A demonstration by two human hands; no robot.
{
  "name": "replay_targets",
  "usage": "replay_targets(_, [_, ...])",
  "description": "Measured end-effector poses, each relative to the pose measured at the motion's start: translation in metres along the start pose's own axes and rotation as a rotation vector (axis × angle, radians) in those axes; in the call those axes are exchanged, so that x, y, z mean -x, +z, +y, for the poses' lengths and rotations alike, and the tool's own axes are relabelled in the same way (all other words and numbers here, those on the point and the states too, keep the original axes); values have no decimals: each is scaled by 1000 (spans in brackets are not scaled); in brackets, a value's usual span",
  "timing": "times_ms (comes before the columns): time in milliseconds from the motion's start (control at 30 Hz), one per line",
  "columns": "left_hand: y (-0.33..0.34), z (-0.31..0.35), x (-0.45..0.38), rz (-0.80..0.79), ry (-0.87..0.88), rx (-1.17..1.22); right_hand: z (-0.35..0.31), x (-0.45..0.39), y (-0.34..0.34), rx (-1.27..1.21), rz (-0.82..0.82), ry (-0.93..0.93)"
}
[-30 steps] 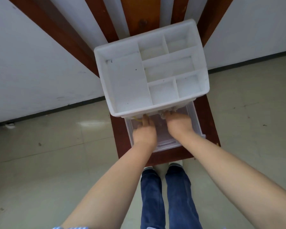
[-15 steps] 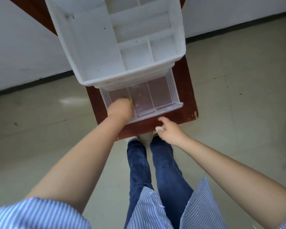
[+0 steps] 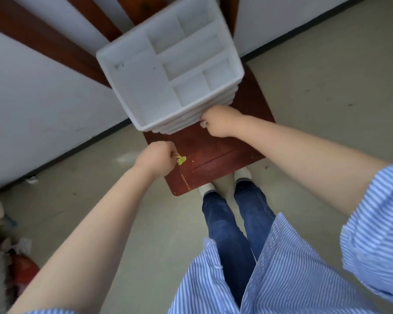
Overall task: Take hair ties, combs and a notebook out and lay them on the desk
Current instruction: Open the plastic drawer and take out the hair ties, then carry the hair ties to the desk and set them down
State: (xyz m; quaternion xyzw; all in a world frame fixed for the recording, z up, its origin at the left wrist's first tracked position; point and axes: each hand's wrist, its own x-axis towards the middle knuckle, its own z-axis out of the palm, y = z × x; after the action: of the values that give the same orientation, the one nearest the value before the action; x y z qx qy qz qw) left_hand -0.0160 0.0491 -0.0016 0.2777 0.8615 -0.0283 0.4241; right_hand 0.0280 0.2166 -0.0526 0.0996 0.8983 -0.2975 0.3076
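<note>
With the drawer now shut, the left hand is clasping a yellow-green hair tie over the red-brown wooden worktop, ready to be laid down, while the right hand is fisted at the white plastic organizer.

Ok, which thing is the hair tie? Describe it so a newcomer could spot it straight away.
Start at the red-brown wooden desk carrying the white drawer organizer. At the desk's near-left edge, the left hand is closed around the hair tie. It is the only yellow-green thing there, a small ornament poking out beside the fingers.
</note>
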Motion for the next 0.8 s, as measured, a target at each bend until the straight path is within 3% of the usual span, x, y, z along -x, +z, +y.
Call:
replay_targets(200, [-29, 88, -8, 120, 276, -192, 25, 100, -12, -97, 318, 220])
replay_targets(400, [-11, 184, 48, 151, 533, -64, 43, 250, 2, -232, 693, 651])
replay_targets(533, [25, 253, 134, 61, 853, -244, 17, 382, 45, -233, 1007, 949])
replay_targets(800, [158, 356, 356, -130, 1529, -662, -78, 598, 207, -436, 1361, 1585])
